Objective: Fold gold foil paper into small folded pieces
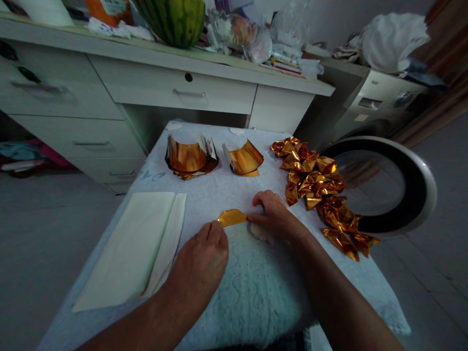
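A small folded piece of gold foil paper (232,217) lies flat on the cloth-covered table, between my two hands. My left hand (204,248) has its fingers closed on the foil's left end. At the right end, my right hand (272,214) pinches the tip between thumb and finger, with its index finger curved above. Behind the hands stand a thicker curled stack of gold sheets (188,156) and a thinner curled stack (244,158). Many folded gold foil pieces (314,180) are heaped to the right.
White paper sheets (127,248) lie on the table's left side. Beyond the table is a white desk (164,92) bearing a watermelon (171,19) and a glass bowl (234,31). An open round washing machine door (417,185) adjoins the right edge.
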{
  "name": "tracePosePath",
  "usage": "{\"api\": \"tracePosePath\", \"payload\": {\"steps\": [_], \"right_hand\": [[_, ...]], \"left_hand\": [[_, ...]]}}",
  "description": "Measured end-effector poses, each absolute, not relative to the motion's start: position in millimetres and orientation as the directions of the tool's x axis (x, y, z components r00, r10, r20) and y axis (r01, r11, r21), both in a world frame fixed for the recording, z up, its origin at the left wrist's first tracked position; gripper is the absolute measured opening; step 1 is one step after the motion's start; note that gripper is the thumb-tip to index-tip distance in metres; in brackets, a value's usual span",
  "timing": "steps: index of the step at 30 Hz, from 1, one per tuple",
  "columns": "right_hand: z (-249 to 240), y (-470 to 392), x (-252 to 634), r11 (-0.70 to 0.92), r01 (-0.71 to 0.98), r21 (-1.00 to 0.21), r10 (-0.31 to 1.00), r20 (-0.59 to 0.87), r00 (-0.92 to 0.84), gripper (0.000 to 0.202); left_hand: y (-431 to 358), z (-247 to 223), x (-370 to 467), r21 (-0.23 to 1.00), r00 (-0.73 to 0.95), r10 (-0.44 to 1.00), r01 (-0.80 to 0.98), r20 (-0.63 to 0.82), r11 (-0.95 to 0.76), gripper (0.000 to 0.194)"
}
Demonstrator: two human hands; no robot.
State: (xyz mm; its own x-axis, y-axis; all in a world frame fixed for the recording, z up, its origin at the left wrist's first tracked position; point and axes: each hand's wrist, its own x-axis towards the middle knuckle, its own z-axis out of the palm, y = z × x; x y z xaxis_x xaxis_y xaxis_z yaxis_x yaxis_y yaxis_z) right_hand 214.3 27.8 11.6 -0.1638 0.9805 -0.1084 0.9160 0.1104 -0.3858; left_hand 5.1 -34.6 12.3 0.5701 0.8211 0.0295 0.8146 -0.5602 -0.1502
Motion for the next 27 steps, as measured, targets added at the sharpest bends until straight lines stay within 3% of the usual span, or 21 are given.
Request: {"api": "tracePosePath", "payload": {"steps": [5, 15, 27], "right_hand": [[10.5, 27.4, 214.3, 0.108, 0.911, -0.398, 0.979, -0.115, -0.166, 0.029], [13.1, 27.0, 217.0, 0.133, 0.906, -0.403, 0.975, -0.11, -0.192, 0.026], [14.9, 26.1, 217.8, 0.157, 0.892, -0.424, 0.97, -0.105, -0.22, 0.024]], "left_hand": [[-36.2, 18.8, 5.9, -0.134, 0.503, 0.864, 0.858, 0.024, -0.496, 0.033], [-37.2, 16.6, 5.4, -0.171, 0.527, 0.849, 0.842, 0.051, -0.512, 0.033], [-34.6, 21.2, 4.7, -0.104, 0.47, 0.881, 0.875, -0.053, -0.473, 0.033]]}}
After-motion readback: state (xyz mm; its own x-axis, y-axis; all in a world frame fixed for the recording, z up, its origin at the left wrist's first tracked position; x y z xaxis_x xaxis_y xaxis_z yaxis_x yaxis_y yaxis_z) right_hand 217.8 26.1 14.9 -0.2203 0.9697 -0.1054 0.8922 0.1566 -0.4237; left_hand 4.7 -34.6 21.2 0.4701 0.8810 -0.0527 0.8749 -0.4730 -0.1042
